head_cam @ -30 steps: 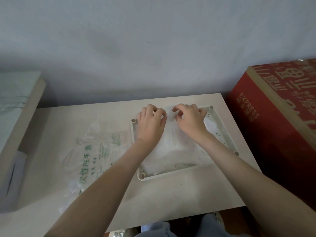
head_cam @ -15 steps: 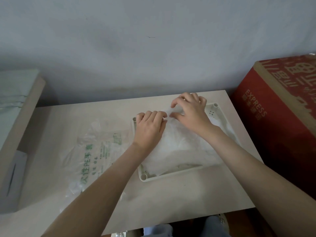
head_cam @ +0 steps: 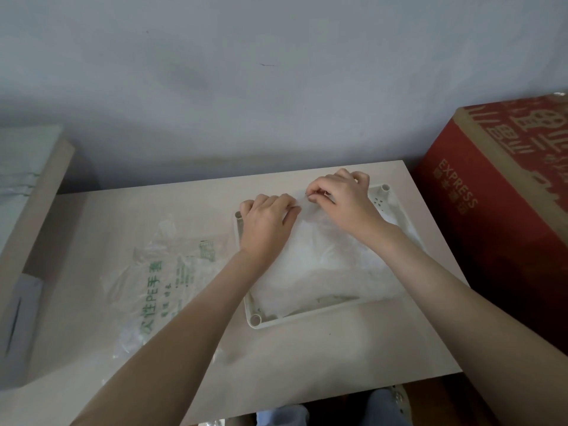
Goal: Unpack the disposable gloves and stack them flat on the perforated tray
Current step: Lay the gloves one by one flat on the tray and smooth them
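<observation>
- The left hand point(head_cam: 267, 224) rests on the far-left part of the gloves point(head_cam: 322, 265) with its fingers curled. Its grip appears to pin the top sheet's edge, probably so that the stack does not slide.
- The right hand point(head_cam: 344, 201) works just beside the left grip, slightly beyond it. Thumb and forefinger pinch a fold of thin film at the far edge, presumably to draw one layer flat.
- The gloves lie under both grips as a translucent white pile. They fill most of the perforated tray point(head_cam: 307, 318), and only the tray's rim and far-right perforated corner show outside the right grip.
- The tray sits on the worktop point(head_cam: 307, 358), near enough for both forearms to reach over it.
- The emptied bag point(head_cam: 163, 272) lies flat to the outside of the left grip, clear of the tray. Judgement: unpacking is done and flattening is in progress.
- Compared with one second ago, the right grip has shifted a little farther from the person and no longer lies level with the left. The left grip holds its place.
</observation>
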